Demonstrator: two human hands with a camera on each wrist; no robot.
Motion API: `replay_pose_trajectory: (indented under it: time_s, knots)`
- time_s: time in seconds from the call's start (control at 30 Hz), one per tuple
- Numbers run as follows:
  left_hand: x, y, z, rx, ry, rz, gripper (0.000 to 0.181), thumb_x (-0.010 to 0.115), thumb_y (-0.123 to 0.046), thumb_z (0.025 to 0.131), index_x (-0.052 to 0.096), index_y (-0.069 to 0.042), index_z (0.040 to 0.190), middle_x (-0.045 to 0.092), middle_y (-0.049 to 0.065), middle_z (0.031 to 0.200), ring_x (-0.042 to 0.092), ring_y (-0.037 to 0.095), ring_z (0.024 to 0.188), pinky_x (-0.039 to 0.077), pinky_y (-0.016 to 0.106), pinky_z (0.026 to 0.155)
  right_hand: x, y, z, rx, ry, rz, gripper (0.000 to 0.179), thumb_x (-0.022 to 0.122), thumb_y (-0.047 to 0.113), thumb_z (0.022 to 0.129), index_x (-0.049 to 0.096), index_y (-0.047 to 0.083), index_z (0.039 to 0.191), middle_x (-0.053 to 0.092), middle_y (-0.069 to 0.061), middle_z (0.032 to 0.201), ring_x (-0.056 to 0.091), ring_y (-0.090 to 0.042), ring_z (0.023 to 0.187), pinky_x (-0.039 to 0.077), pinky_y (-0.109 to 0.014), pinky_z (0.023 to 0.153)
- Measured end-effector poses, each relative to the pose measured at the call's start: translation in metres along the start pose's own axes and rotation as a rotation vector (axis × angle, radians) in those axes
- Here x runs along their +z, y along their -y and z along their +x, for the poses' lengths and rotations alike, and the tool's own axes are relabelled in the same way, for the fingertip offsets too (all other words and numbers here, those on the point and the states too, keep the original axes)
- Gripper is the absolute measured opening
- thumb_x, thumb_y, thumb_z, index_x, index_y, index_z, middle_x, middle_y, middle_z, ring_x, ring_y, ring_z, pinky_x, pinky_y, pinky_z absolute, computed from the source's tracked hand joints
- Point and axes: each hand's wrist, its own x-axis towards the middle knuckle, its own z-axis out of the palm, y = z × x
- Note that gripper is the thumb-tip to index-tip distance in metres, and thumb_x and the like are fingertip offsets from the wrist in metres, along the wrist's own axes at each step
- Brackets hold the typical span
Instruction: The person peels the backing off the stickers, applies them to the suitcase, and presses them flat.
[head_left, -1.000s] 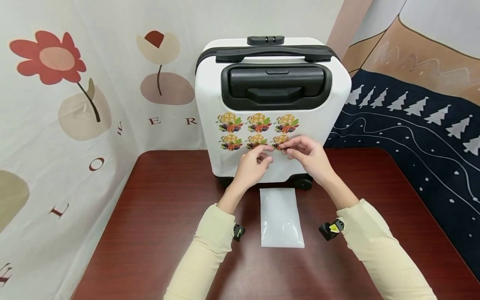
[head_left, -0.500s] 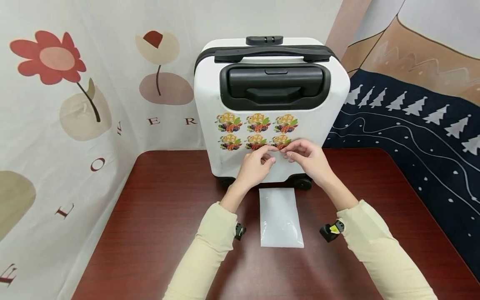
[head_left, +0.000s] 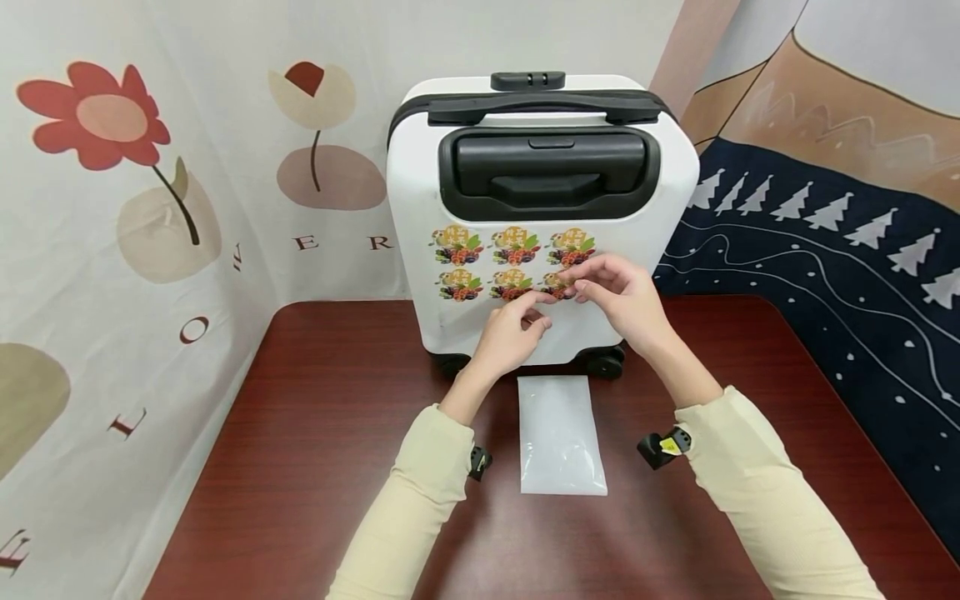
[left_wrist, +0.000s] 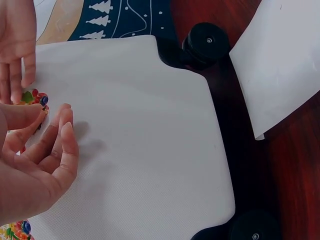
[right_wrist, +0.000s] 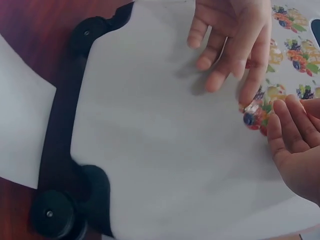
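A white suitcase point(head_left: 637, 250) stands upright with two rows of fruit stickers on its front. My left hand point(head_left: 510, 333) has its index fingertip at the lower edge of the bottom-right fruit sticker point(right_wrist: 255, 117), its other fingers loosely bent. Over that sticker's right side is my right hand point(head_left: 618, 296), fingers gently bent and partly covering it. The sticker lies against the suitcase; whether the right fingertips touch it I cannot tell. Neither hand visibly grips anything. In the left wrist view, the left hand point(left_wrist: 40, 165) sits below the right hand point(left_wrist: 15, 50).
A white plastic packet point(head_left: 562, 437) lies on the dark red wooden table point(head_left: 337, 442) in front of the suitcase. Black wheels point(head_left: 603, 363) are at the suitcase's base. Printed cloths point(head_left: 825, 275) hang behind and to the sides.
My left hand has shifted slightly right along the sticker's lower edge. My right hand has lifted slightly over the sticker in the last half second. The suitcase and packet stay in place.
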Motion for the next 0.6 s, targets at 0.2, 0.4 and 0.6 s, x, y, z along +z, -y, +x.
replay_pose_trajectory:
  time_s: [0.2,0.4,0.6]
  knots:
    - [-0.001,0.001,-0.001,0.002,0.001,-0.013,0.027,0.055,-0.012,0.091,0.058,-0.014,0.117,0.065,0.004,0.090,0.059,0.013,0.075,0.045,0.025,0.063,-0.004,-0.009,-0.005,0.015,0.001,-0.012,0.013,0.053,-0.004,0.089,0.058,-0.012,0.098,0.065,-0.013,0.099,0.061,-0.022,0.083,0.051,-0.026,0.073]
    - [-0.001,0.003,-0.002,-0.004,0.002,-0.013,0.027,0.055,-0.013,0.092,0.058,-0.015,0.119,0.064,0.004,0.090,0.058,0.013,0.074,0.045,0.025,0.062,-0.009,-0.017,-0.011,0.054,-0.004,-0.028,0.014,0.053,-0.002,0.089,0.058,-0.012,0.098,0.065,-0.017,0.100,0.061,-0.019,0.083,0.051,-0.025,0.072]
    - [-0.002,0.003,-0.003,-0.010,0.009,-0.018,0.028,0.055,-0.014,0.092,0.058,-0.015,0.119,0.064,0.004,0.091,0.058,0.013,0.074,0.045,0.026,0.062,-0.010,-0.018,-0.013,0.091,-0.011,-0.037,0.016,0.055,0.000,0.089,0.057,-0.012,0.099,0.064,-0.020,0.100,0.062,-0.017,0.083,0.051,-0.024,0.071]
